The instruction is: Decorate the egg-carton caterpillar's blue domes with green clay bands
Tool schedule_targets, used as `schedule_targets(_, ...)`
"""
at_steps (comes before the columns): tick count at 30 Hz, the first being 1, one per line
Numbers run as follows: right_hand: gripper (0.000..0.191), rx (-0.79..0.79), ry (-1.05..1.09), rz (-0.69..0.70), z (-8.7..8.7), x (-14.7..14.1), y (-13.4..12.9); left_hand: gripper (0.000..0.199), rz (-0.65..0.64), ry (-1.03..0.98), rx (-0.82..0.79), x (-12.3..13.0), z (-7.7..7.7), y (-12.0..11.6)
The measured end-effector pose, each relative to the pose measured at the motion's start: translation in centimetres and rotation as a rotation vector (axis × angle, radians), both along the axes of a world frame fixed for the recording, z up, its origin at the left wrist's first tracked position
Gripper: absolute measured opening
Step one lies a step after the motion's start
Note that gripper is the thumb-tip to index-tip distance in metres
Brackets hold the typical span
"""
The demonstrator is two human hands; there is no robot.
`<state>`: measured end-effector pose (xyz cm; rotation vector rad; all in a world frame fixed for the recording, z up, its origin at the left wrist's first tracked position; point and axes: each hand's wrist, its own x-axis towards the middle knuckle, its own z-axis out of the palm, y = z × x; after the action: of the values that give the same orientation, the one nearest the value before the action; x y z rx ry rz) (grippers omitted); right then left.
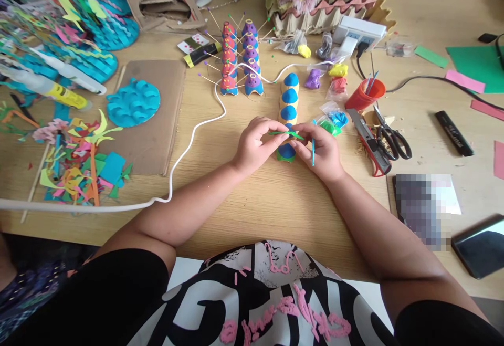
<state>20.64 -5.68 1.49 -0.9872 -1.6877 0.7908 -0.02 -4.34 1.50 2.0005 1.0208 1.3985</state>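
Observation:
Between the fingertips of both hands stretches a thin strip of green clay (289,134). My left hand (258,144) pinches its left part; my right hand (321,151) pinches the right end and also has a thin blue stick (313,149) between its fingers. Under and behind the hands stands a row of egg-carton bumps (289,97) with blue tops. The nearest bump (286,153) has green round its base. Right of the row lie bags of green clay (329,127) and blue clay (339,119). The hands partly cover the row.
Finished red and purple figures (252,66) stand behind, crossed by a white cable (193,133). At right are an orange cup (366,95), a cutter (370,144), scissors (394,141) and a phone (480,246). Paper scraps (79,165) and cardboard (151,146) lie left. Egg cartons (315,20) are stacked behind.

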Motion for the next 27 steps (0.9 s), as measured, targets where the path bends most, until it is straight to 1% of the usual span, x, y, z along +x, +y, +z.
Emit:
schedule_targets(5, 0.039, 0.024, -0.035, -0.047, 0.17, -0.08, -0.06, 0.026, 0.009, -0.013, -0.003, 0.10, -0.06, -0.04)
schedule_targets(13, 0.037, 0.054, -0.007, -0.048, 0.44, -0.15, -0.17, 0.022, -0.013, 0.013, 0.024, 0.14, 0.03, -0.07)
schedule_targets(16, 0.038, 0.063, -0.037, -0.049, 0.42, -0.12, -0.15, 0.022, -0.018, 0.006, 0.034, 0.18, 0.00, -0.08)
schedule_targets(21, 0.037, 0.089, -0.074, -0.039, 0.46, -0.07, -0.16, 0.029, -0.022, 0.019, 0.014, 0.20, 0.05, -0.04)
schedule_targets(27, 0.047, 0.066, -0.108, -0.048, 0.86, -0.11, -0.34, 0.039, -0.016, 0.036, -0.018, 0.08, 0.13, 0.02)
